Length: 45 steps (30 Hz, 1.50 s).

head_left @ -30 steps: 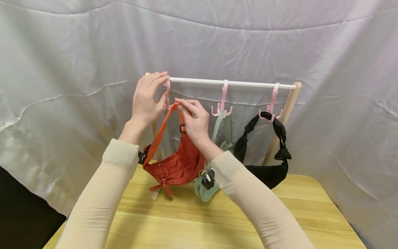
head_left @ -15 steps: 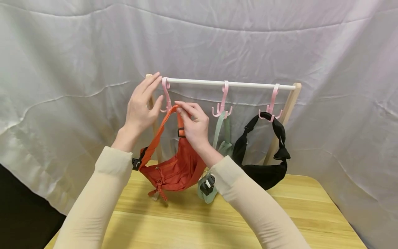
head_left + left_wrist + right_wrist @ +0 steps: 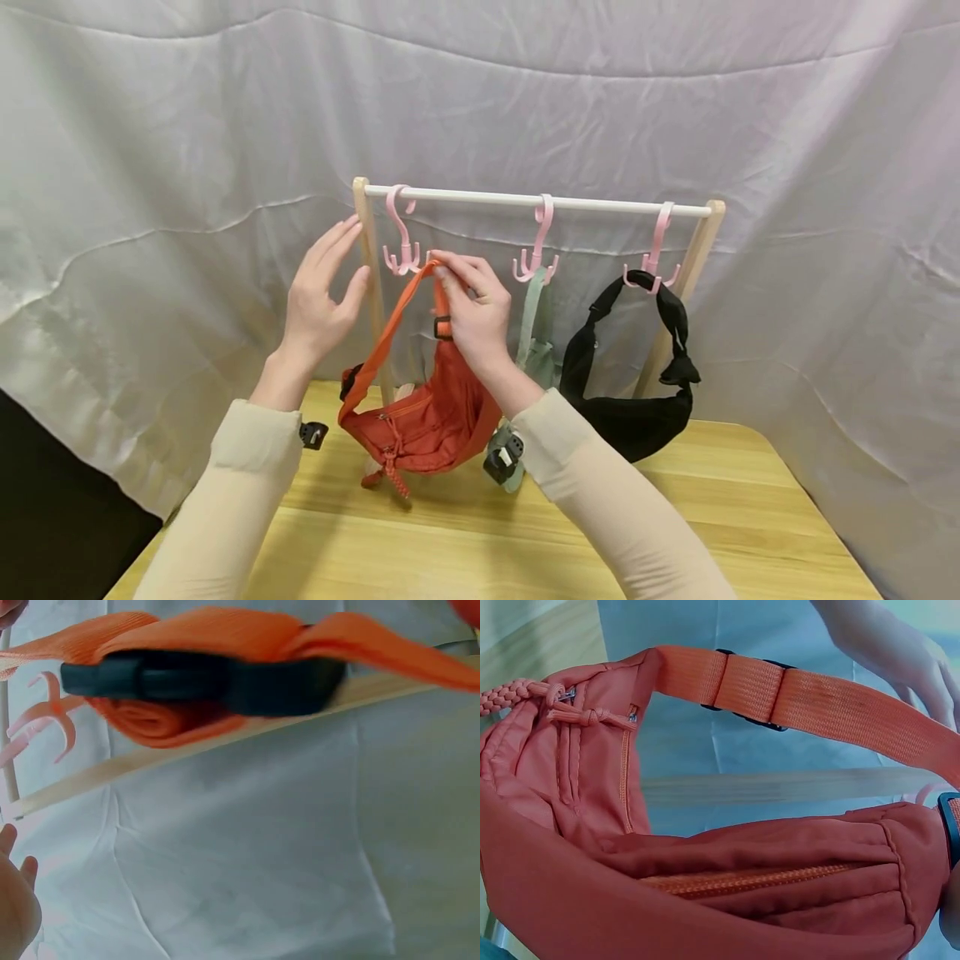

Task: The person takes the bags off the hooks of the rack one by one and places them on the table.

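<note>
My right hand pinches the top of the orange strap of a red waist bag, right at the prongs of the left pink hook. Below it the bag hangs tilted over the table, braided pulls dangling. The right wrist view shows the bag's zippers and a black strap adjuster up close. My left hand, fingers fairly straight and holding nothing, is beside the rack's left wooden post. In the left wrist view, a dark buckle on the strap passes close to the camera.
The hook hangs from a white rod. Along it, a middle pink hook bears a pale green bag, and the right one a black bag. A grey curtain stands behind the wooden table.
My left hand has let go of the left hook and moved down and left, past the post. The right hand has shifted slightly down and right with the strap.
</note>
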Available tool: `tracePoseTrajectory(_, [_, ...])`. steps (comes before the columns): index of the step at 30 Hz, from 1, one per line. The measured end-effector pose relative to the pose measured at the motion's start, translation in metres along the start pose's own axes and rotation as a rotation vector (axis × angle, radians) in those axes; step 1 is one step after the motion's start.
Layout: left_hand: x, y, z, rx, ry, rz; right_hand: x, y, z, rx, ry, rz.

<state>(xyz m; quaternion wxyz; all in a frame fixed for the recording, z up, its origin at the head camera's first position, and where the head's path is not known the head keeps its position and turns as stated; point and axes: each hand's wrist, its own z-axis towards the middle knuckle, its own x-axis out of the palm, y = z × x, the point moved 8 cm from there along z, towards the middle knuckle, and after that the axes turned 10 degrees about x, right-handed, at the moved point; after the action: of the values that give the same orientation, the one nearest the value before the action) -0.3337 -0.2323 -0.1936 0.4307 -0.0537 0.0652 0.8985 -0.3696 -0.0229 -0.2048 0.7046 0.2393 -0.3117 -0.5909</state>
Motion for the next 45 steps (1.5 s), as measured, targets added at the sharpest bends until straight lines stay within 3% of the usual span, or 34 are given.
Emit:
tracePoseTrajectory(7, [-0.013,-0.001,-0.029,-0.048,-0.004,-0.008,-0.005,0.007,-0.007,-0.017,-0.027,0.009])
tracePoseTrajectory(14, [-0.02,-0.008,-0.059,-0.091,0.037,-0.021,-0.014,0.008,-0.017,0.015,-0.067,0.041])
tracePoseTrajectory(27, [-0.022,-0.032,-0.113,-0.133,0.107,-0.158,-0.028,0.002,-0.03,0.041,-0.117,0.084])
tracePoseTrajectory(39, [-0.018,-0.044,-0.159,-0.158,0.169,-0.151,-0.036,0.0,-0.033,0.042,-0.141,0.087])
tracePoseTrajectory(43, [-0.016,-0.045,-0.174,-0.188,0.221,-0.134,-0.04,0.001,-0.032,0.036,-0.152,0.088])
tracePoseTrajectory(45, [-0.015,-0.044,-0.181,-0.234,0.258,-0.122,-0.041,0.001,-0.033,0.039,-0.155,0.089])
